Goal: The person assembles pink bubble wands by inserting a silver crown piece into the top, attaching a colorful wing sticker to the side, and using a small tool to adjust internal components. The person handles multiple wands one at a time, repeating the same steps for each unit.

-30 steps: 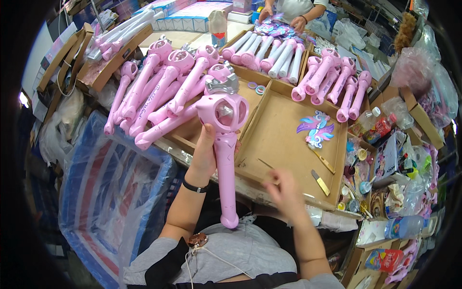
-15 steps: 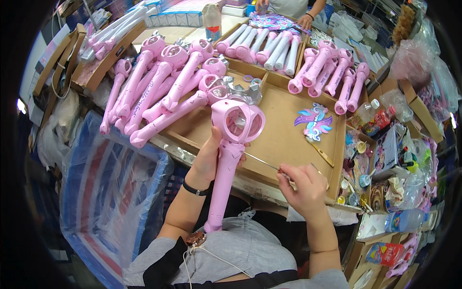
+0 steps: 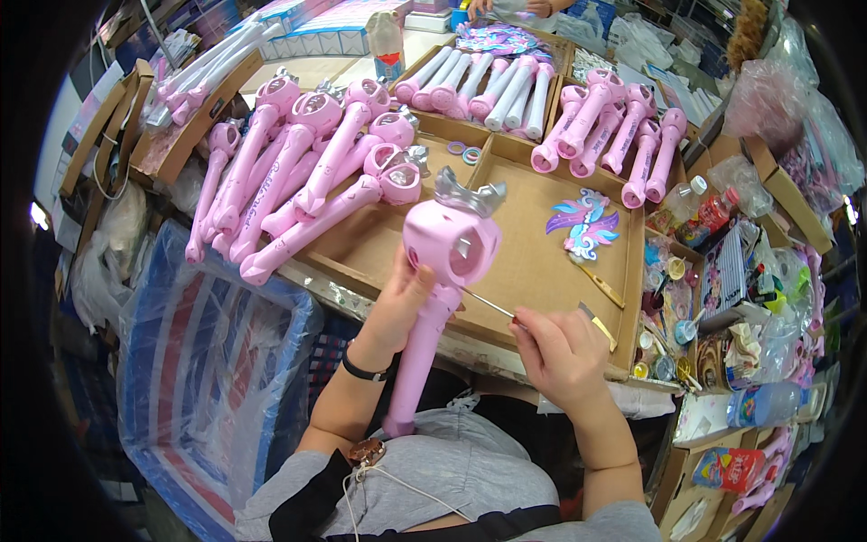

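My left hand is closed around the neck of a pink toy wand, just below its round head. The wand stands tilted, its lower end near my lap. A silver crown tops the head, which has clear oval windows. My right hand pinches a thin metal rod-like tool; its tip meets the wand just under the head. What kind of tool it is, I cannot tell, as my fingers cover its handle. Behind the wand is a cardboard tray holding a purple and blue winged ornament.
More pink wands are piled at left, others at back right. White-and-pink handles fill the far compartment. A yellow-handled brush lies in the tray. Paint pots and bottles crowd the right. A plastic-lined blue crate stands at left.
The wand has turned and tipped, so its silver crown now points up and a window faces more to the right. My right hand has shifted slightly left with the tool.
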The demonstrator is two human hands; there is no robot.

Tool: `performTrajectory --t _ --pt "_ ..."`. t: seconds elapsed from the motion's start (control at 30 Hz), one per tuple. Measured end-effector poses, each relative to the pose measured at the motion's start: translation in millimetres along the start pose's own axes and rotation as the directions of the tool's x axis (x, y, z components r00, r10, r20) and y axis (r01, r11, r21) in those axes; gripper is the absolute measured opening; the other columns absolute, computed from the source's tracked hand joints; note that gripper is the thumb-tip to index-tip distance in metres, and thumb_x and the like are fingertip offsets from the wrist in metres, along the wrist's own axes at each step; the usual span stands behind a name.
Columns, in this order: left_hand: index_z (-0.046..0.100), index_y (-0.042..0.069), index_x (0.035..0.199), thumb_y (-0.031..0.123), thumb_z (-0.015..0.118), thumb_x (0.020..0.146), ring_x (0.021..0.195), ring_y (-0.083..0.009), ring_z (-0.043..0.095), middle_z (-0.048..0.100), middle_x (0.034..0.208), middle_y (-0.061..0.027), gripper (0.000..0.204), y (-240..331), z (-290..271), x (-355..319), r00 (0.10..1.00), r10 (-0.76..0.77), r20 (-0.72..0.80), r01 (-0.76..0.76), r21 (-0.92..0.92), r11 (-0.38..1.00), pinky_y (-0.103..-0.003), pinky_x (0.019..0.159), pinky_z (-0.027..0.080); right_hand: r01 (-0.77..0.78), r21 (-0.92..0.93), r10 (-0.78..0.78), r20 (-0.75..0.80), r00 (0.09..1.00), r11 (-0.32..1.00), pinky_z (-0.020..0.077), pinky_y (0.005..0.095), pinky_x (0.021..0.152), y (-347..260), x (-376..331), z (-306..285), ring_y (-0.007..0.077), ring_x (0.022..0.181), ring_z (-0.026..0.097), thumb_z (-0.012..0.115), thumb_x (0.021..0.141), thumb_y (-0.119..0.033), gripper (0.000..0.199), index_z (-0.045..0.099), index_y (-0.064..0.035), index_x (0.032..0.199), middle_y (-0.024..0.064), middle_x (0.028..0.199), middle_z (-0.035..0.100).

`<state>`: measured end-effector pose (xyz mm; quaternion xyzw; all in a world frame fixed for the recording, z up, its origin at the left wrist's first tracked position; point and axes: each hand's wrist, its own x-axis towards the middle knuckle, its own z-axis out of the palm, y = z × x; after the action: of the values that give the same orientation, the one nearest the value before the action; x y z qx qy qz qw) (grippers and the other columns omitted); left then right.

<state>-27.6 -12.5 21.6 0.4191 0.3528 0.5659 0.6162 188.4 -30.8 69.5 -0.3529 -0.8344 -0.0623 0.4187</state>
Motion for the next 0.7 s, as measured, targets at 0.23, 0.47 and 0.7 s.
performTrajectory --t 0.23,0.47,0.7 --pt "0.007 0.005 0.144 0.028 0.073 0.076 0.103 -0.0331 0.058 0.047 0.127 -0.0216 0.097 7 14 -11 0.911 0.401 0.095 -0.352 0.687 0.635 -0.039 0.086 0.047 -0.919 0.391 0.574 0.741 0.348 0.053 0.0331 0.0212 0.044 14 -23 8 0.0038 0.050 0.044 0.056 0.091 -0.023 0.023 0.061 -0.0007 0.090 -0.0018 0.051 0.045" --pt "0.007 0.006 0.144 0.019 0.077 0.072 0.108 -0.0322 0.056 0.048 0.126 -0.0241 0.101 9 21 -7 0.892 0.436 0.118 -0.403 0.643 0.652 -0.038 0.088 0.046 -0.527 0.498 0.521 0.165 0.837 0.689 0.0425 0.0223 0.050 -1 -47 19 0.0090 0.058 0.053 0.061 0.087 -0.014 0.015 0.057 -0.0002 0.086 0.0031 0.066 0.053" --pt "0.008 0.005 0.144 0.019 0.078 0.070 0.110 -0.0316 0.055 0.047 0.127 -0.0237 0.103 9 16 -12 0.907 0.384 0.175 -0.397 0.664 0.634 -0.037 0.089 0.045 -0.812 0.453 0.336 0.879 0.338 -0.368 0.0285 0.0192 0.039 26 -47 8 0.0055 0.043 0.039 0.054 0.092 -0.020 0.021 0.058 0.0005 0.089 -0.0038 0.053 0.042"
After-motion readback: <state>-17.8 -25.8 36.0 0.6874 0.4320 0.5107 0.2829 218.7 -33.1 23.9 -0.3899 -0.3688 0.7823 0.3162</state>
